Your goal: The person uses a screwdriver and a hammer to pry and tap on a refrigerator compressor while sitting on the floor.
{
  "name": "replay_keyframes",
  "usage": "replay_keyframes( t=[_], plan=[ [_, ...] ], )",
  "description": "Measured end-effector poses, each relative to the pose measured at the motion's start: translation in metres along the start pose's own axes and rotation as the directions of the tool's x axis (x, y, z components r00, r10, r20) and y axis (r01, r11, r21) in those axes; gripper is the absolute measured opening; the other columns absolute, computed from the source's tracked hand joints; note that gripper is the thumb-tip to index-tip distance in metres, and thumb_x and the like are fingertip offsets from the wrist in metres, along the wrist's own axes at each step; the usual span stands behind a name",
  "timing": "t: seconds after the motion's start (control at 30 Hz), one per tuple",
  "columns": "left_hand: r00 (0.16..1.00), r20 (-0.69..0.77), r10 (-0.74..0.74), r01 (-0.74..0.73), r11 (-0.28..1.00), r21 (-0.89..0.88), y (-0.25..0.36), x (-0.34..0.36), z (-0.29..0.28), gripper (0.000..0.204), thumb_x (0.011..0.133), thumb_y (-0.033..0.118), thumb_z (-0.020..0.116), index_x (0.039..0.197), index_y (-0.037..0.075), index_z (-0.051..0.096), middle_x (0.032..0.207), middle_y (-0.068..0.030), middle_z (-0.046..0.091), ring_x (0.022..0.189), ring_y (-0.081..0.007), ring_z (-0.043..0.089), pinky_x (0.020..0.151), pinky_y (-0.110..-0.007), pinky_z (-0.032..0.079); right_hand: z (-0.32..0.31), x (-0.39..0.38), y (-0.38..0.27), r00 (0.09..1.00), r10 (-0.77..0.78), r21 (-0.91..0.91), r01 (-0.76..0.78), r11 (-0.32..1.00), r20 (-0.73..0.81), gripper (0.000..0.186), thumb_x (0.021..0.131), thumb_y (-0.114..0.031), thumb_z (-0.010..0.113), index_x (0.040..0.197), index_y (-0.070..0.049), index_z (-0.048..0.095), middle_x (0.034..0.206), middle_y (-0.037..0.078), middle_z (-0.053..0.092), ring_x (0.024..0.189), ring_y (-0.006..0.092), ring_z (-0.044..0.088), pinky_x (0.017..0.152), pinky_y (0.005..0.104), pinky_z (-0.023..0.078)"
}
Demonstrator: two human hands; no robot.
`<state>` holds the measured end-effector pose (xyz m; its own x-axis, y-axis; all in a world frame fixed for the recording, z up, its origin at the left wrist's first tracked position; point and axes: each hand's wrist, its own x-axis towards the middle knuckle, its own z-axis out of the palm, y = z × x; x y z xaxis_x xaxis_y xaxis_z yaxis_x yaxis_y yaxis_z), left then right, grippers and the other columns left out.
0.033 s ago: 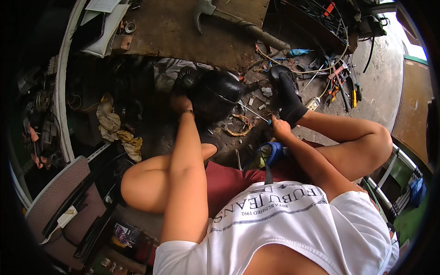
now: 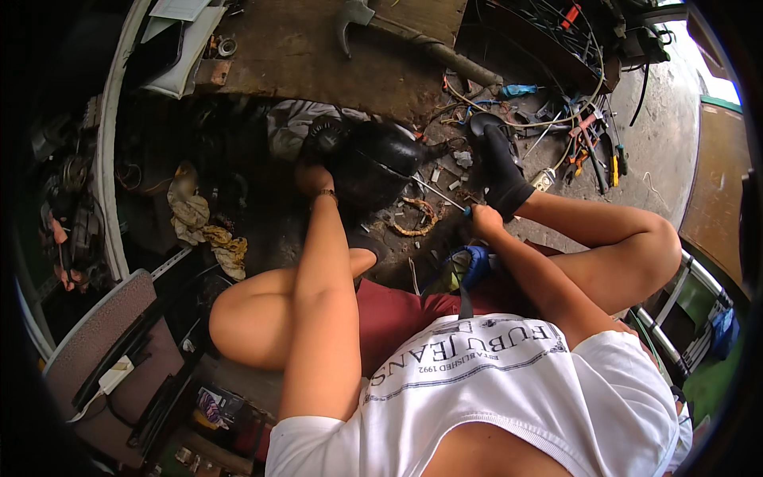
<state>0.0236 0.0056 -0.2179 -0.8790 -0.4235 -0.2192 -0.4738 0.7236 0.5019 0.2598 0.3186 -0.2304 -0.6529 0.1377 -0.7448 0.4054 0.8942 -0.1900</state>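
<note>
A black rounded metal housing [image 2: 373, 163], like a compressor, lies on the floor before me, with a ribbed dark part [image 2: 324, 135] at its upper left. My left hand [image 2: 312, 179] grips the housing's lower left side, its fingertips in shadow. My right hand [image 2: 486, 220] is closed on a screwdriver [image 2: 435, 190] with a teal handle. The screwdriver's shaft points up and left, its tip at the housing's seam. A coiled yellowish wire bundle [image 2: 414, 229] lies just below the shaft.
A wooden board [image 2: 286, 56] bears a hammer-like tool [image 2: 354, 24]. Tools [image 2: 596, 151], wires and scraps lie at the right by my foot [image 2: 501, 167]. Crumpled cloths [image 2: 191, 215] lie at the left. A padded chair [image 2: 95, 350] stands lower left; a metal frame [image 2: 683, 318] is at right.
</note>
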Motion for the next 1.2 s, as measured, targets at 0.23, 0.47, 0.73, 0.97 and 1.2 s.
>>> replay_keyframes(
  t=[0.23, 0.47, 0.73, 0.97, 1.2],
  plan=[
    [0.997, 0.008, -0.083, 0.082, 0.996, 0.023, -0.007, 0.005, -0.004, 0.028, 0.084, 0.012, 0.05, 0.106, 0.003, 0.064, 0.109, -0.0187, 0.063, 0.102, -0.034, 0.06, 0.086, -0.041, 0.047, -0.065, -0.051, -0.011, 0.997, 0.02, 0.213, -0.037, 0.976, 0.079, 0.035, 0.065, -0.017, 0.06, 0.097, -0.003, 0.065, 0.089, 0.024, 0.064, 0.089, 0.0361, 0.063, 0.08, 0.0425, 0.05],
    [0.981, 0.007, -0.193, 0.192, 0.977, 0.097, -0.003, 0.009, -0.005, 0.029, 0.084, 0.013, 0.049, 0.107, 0.004, 0.064, 0.112, -0.0179, 0.062, 0.103, -0.0342, 0.059, 0.086, -0.041, 0.048, -0.141, -0.109, -0.056, 0.954, -0.263, 0.28, 0.215, 0.936, 0.144, 0.04, 0.073, -0.028, 0.063, 0.093, 0.006, 0.063, 0.091, 0.027, 0.063, 0.092, 0.0378, 0.062, 0.081, 0.0423, 0.049],
    [0.988, 0.063, 0.14, -0.146, 0.982, 0.12, -0.006, 0.024, 0.003, 0.028, 0.086, 0.02, 0.048, 0.106, 0.007, 0.063, 0.108, -0.0174, 0.063, 0.103, -0.0352, 0.059, 0.085, -0.043, 0.047, -0.139, -0.139, -0.069, 0.949, -0.252, 0.385, 0.165, 0.908, 0.187, 0.039, 0.076, -0.023, 0.063, 0.1, 0.006, 0.056, 0.094, 0.027, 0.062, 0.091, 0.036, 0.061, 0.08, 0.0385, 0.048],
    [0.977, 0.058, 0.207, -0.213, 0.897, 0.388, -0.026, 0.049, 0.008, 0.03, 0.087, 0.03, 0.048, 0.095, 0.006, 0.063, 0.098, -0.0215, 0.063, 0.097, -0.0383, 0.06, 0.081, -0.047, 0.048, -0.171, -0.145, -0.102, 0.882, -0.222, 0.715, -0.167, 0.679, 0.417, 0.038, 0.078, -0.018, 0.066, 0.106, 0.006, 0.055, 0.084, 0.013, 0.061, 0.072, 0.0194, 0.06, 0.063, 0.0308, 0.051],
    [0.983, -0.039, 0.179, -0.181, 0.982, -0.057, 0.008, -0.017, -0.048, 0.039, 0.085, 0.03, 0.057, 0.104, -0.004, 0.057, 0.108, -0.024, 0.059, 0.103, -0.0387, 0.056, 0.087, -0.044, 0.044, -0.212, -0.13, -0.166, 0.773, -0.06, 0.643, -0.479, 0.597, 0.632, 0.02, 0.082, -0.021, 0.063, 0.082, -0.003, 0.056, 0.065, 0.008, 0.054, 0.054, 0.0172, 0.054, 0.042, 0.0293, 0.045]
  ],
)
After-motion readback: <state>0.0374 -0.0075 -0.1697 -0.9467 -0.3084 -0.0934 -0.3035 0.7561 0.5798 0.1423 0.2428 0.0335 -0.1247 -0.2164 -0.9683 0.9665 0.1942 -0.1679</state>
